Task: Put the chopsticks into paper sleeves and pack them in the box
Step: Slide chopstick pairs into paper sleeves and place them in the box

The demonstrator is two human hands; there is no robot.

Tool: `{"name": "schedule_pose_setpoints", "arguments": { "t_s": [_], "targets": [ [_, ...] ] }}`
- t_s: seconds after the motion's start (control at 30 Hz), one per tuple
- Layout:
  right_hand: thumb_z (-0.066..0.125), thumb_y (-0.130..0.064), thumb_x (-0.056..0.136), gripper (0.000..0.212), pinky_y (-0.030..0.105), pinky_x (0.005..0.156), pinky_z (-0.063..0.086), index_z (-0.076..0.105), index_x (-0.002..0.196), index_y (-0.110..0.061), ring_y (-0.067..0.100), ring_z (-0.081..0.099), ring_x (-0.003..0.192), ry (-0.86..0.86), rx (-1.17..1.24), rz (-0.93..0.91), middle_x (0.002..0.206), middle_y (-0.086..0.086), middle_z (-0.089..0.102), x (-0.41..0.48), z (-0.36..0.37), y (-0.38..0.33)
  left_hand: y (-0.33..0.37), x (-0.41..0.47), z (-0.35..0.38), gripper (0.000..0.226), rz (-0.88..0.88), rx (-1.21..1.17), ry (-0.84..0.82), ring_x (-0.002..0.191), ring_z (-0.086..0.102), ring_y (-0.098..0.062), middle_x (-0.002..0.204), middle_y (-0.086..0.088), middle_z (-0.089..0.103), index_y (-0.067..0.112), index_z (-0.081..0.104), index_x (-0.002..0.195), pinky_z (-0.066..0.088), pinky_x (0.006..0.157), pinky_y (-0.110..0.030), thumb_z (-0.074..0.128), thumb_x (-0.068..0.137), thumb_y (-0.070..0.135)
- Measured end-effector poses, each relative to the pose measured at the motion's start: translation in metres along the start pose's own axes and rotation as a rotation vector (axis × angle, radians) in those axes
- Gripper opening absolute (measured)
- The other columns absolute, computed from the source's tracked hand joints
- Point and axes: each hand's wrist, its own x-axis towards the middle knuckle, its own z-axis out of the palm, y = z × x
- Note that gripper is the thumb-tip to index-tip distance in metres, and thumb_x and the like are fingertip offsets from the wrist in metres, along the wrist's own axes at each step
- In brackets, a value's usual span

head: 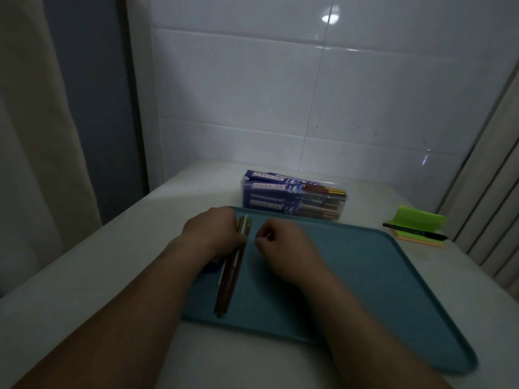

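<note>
The person stands at a white table (134, 237) with a teal tray (365, 276) on it. The left hand (214, 231) lies over the far end of a bundle of dark red chopsticks (227, 287) on the tray's left part, and its fingers seem to be curled round them. A thin white strip (225, 268), perhaps a paper sleeve's edge, runs along the bundle. The right hand (283, 248) is just beside it with bent fingers; I cannot tell if it pinches something.

I think this is the sleeving step. Next, one pair must be separated and its tips aligned with a sleeve's mouth. The clear box (292, 199), behind the tray, already has sleeved pairs. Green sticky notes (415, 220) and a marker (415, 232) lie to the right.
</note>
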Motion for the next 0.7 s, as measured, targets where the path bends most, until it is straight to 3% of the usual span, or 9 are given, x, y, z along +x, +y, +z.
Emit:
{"name": "schedule_pose_setpoints", "arguments": {
  "t_s": [0.2, 0.4, 0.47, 0.6, 0.7],
  "targets": [
    [0.062, -0.039, 0.092, 0.018, 0.033, 0.082, 0.052, 0.070, 0.102, -0.026, 0.021, 0.065, 0.098, 0.028, -0.051, 0.019, 0.103, -0.003, 0.071, -0.011, -0.004, 0.007, 0.005, 0.000, 0.005, 0.017, 0.123, -0.032, -0.011, 0.084, 0.062, -0.018, 0.096, -0.002, 0.068, 0.019, 0.070, 0.087, 0.048, 0.071, -0.029, 0.069, 0.091, 0.035],
    [0.062, -0.036, 0.093, 0.017, 0.033, 0.076, 0.043, 0.060, 0.102, -0.022, 0.026, 0.063, 0.104, 0.009, -0.204, 0.205, 0.110, 0.002, 0.067, -0.008, -0.027, 0.033, 0.011, -0.003, 0.012, 0.022, 0.145, -0.014, -0.008, 0.075, 0.052, -0.007, 0.084, 0.010, 0.056, 0.027, 0.053, 0.081, 0.041, 0.067, -0.030, 0.061, 0.095, 0.041],
    [0.060, -0.037, 0.094, 0.021, 0.035, 0.079, 0.046, 0.060, 0.103, -0.019, 0.028, 0.063, 0.105, -0.001, -0.215, 0.216, 0.110, 0.006, 0.066, -0.004, -0.028, 0.036, 0.012, -0.001, 0.014, 0.013, 0.154, -0.035, 0.021, 0.086, 0.057, -0.013, 0.098, 0.008, 0.059, 0.028, 0.055, 0.093, 0.044, 0.073, -0.031, 0.058, 0.096, 0.041],
    [0.057, -0.036, 0.097, 0.023, 0.034, 0.078, 0.047, 0.065, 0.100, -0.015, 0.030, 0.065, 0.102, -0.013, -0.198, 0.238, 0.106, 0.009, 0.070, 0.000, -0.026, 0.041, 0.015, -0.001, 0.021, 0.032, 0.233, -0.009, 0.071, 0.112, 0.059, -0.020, 0.126, 0.001, 0.060, 0.028, 0.060, 0.125, 0.050, 0.093, -0.035, 0.058, 0.097, 0.043],
    [0.061, -0.028, 0.093, 0.019, 0.037, 0.084, 0.055, 0.074, 0.095, -0.014, 0.029, 0.069, 0.099, -0.047, -0.168, 0.213, 0.102, 0.009, 0.075, 0.000, -0.028, 0.044, 0.021, -0.005, 0.023, 0.033, 0.276, 0.016, 0.020, 0.114, 0.059, -0.020, 0.126, -0.001, 0.059, 0.029, 0.063, 0.128, 0.049, 0.096, -0.032, 0.057, 0.100, 0.046]
  ]
}}
